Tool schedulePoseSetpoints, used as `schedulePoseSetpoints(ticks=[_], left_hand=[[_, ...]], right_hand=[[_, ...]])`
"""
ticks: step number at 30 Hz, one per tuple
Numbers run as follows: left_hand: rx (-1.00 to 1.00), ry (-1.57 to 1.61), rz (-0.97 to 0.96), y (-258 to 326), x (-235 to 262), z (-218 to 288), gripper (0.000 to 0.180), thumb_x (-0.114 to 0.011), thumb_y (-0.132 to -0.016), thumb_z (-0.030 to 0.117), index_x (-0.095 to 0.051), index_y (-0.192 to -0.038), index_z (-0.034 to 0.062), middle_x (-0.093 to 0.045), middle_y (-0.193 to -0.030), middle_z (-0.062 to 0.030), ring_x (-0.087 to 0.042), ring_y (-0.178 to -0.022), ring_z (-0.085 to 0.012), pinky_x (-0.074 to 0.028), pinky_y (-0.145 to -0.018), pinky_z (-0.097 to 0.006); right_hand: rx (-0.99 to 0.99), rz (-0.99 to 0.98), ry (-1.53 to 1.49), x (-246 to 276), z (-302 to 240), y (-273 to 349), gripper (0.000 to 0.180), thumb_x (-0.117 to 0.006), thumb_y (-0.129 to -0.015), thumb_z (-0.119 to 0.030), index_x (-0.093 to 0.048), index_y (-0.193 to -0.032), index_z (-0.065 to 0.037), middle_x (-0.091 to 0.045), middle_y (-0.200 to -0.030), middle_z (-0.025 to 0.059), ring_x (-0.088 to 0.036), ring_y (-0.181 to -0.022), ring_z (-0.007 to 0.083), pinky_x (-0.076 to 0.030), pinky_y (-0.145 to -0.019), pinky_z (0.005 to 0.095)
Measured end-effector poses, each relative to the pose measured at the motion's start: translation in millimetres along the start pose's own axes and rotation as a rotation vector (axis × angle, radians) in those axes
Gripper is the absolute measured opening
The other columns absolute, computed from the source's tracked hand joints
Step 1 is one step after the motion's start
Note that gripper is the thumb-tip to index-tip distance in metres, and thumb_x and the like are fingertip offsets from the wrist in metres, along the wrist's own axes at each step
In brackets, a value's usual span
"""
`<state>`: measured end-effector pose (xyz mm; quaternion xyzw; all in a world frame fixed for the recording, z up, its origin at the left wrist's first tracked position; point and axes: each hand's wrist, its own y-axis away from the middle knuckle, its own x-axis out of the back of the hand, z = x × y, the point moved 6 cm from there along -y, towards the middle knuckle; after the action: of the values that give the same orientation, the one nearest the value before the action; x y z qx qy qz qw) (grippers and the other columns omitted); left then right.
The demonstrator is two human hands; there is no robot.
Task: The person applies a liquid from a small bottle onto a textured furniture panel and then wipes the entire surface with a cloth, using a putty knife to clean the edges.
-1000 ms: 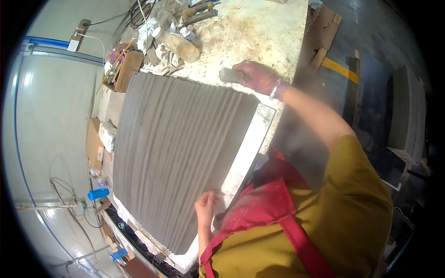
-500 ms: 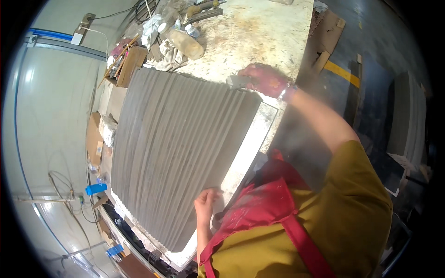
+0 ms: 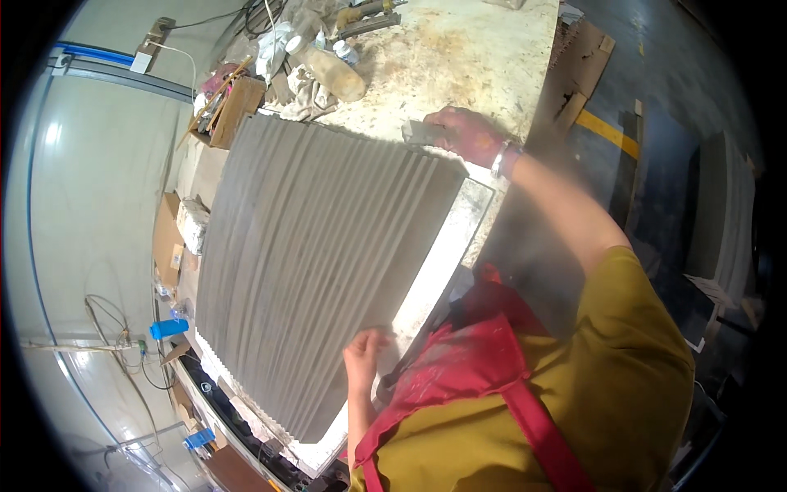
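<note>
A large grey panel with long parallel ribs lies in front of me. At its far right end my right hand, in a dark red glove, is closed around a small grey block. The block is by the panel's far edge; whether it touches that edge I cannot tell. My bare left hand rests at the panel's near side, fingers curled in, with nothing visible in them. Under the panel, a white board shows along the near right side.
The stained worktable carries a bottle, rags and a nail gun at the far end. A cardboard box stands at the panel's far left corner. Dusty haze hangs right of the table. Stacked grey panels stand at right.
My right hand and the grey block have shifted slightly away from the panel's far edge. My left hand stays in about the same place.
</note>
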<state>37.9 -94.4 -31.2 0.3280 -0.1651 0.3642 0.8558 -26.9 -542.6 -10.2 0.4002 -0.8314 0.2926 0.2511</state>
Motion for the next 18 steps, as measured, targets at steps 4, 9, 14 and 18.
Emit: schedulePoseSetpoints(ticks=[4,9,14,18], left_hand=[[-0.019,0.008,0.015,3,0,-1,0.025,-0.055,-0.096,0.021,-0.066,-0.096,-0.0016,-0.070,-0.079,-0.0055,-0.063,-0.073,-0.0104,-0.047,-0.064,-0.024],[-0.020,-0.026,0.000,0,0,3,0.024,-0.054,-0.095,0.019,-0.066,-0.097,-0.0015,-0.070,-0.080,-0.0058,-0.063,-0.073,-0.0111,-0.048,-0.064,-0.024],[-0.005,-0.024,0.000,0,1,-3,0.024,-0.053,-0.096,0.019,-0.066,-0.098,-0.0011,-0.070,-0.082,-0.0057,-0.065,-0.074,-0.0114,-0.048,-0.063,-0.024],[-0.047,-0.054,-0.008,0,1,-8,0.024,-0.051,-0.096,0.019,-0.066,-0.099,-0.0008,-0.070,-0.082,-0.0053,-0.065,-0.076,-0.0114,-0.048,-0.064,-0.024]], right_hand=[[0.023,-0.036,-0.051,8,-8,5,0.038,-0.064,-0.084,-0.022,-0.058,-0.119,-0.009,-0.060,-0.111,0.0099,-0.057,-0.104,0.0279,-0.045,-0.091,0.0372],[-0.005,-0.053,-0.047,-2,-5,4,0.037,-0.066,-0.078,-0.016,-0.061,-0.114,-0.009,-0.061,-0.112,0.0090,-0.059,-0.102,0.0294,-0.046,-0.089,0.0373],[-0.154,0.217,-0.197,2,17,-2,0.041,-0.068,-0.078,-0.015,-0.060,-0.117,-0.006,-0.061,-0.113,0.0113,-0.059,-0.104,0.0274,-0.046,-0.090,0.0348],[-0.244,0.305,-0.611,4,16,7,0.044,-0.069,-0.082,-0.020,-0.056,-0.121,-0.002,-0.060,-0.116,0.0114,-0.058,-0.106,0.0240,-0.045,-0.091,0.0319]])
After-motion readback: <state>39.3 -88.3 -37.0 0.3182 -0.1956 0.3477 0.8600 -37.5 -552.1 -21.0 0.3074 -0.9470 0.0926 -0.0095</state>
